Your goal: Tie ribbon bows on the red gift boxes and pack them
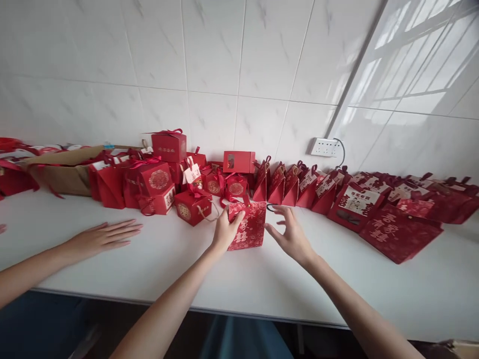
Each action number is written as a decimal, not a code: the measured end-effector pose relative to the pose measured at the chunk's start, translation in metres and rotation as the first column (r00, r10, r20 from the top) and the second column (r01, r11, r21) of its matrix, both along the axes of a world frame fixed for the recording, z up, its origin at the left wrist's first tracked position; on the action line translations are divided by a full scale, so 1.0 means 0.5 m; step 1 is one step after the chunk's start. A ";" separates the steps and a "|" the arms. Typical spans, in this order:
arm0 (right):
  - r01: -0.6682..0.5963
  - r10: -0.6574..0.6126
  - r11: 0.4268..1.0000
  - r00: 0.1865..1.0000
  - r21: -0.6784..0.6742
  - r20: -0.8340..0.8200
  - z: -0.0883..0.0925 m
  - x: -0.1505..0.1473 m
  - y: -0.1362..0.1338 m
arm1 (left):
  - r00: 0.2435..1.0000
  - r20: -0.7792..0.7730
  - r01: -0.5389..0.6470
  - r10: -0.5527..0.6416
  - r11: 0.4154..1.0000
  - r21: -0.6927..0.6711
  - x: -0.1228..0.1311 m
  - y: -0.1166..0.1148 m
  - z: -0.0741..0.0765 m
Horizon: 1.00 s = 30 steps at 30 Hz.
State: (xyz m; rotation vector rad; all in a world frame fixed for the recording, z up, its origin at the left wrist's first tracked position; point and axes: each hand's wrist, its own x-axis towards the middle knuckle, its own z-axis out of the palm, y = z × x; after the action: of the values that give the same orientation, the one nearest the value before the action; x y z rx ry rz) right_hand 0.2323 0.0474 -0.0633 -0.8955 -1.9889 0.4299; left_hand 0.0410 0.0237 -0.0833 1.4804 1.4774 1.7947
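Note:
My left hand (226,228) is closed on the upper left side of a small red gift bag (255,227), thumb across its front. Pale characters and a floral pattern cover the bag, which stands upright on the table with a small fastening at its top. To the right of it my right hand (291,235) has thumb and fingers apart, the thumb tip close to the bag's right edge. A thin dark loop (272,207) shows between the bag's top corner and my right fingertips; whether I touch it is unclear.
Along the wall stand red gift boxes (194,207), triangular red bags (283,185) and flat red bags (400,233). A brown paper bag (69,169) is at left. Another person's hand (101,238) lies flat on the white table (157,269). A power strip (325,147) is on the wall.

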 end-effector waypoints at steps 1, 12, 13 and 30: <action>0.002 0.000 0.999 0.999 0.048 -0.044 -0.003 -0.004 0.020 | 1.000 0.005 0.019 -0.019 1.000 -0.001 0.016 0.009 -0.003; 0.049 0.023 0.940 0.978 0.338 -0.208 -0.022 -0.028 0.091 | 0.992 -0.035 0.119 -0.120 0.993 -0.011 0.086 0.037 -0.028; 0.084 -0.004 0.928 0.977 0.363 -0.215 -0.033 -0.029 0.085 | 0.983 -0.035 0.182 -0.182 0.983 -0.012 0.080 0.030 -0.029; -0.621 0.435 0.737 0.737 -0.265 -0.517 -0.042 0.044 0.086 | 0.597 -0.773 0.286 0.214 0.844 0.454 0.089 -0.005 -0.015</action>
State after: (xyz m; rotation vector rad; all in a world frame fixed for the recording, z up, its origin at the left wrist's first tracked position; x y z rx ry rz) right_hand 0.2545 0.0902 -0.0842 -0.3761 -1.7320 1.3298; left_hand 0.0853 0.0213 -0.0906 2.9041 1.2488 1.6316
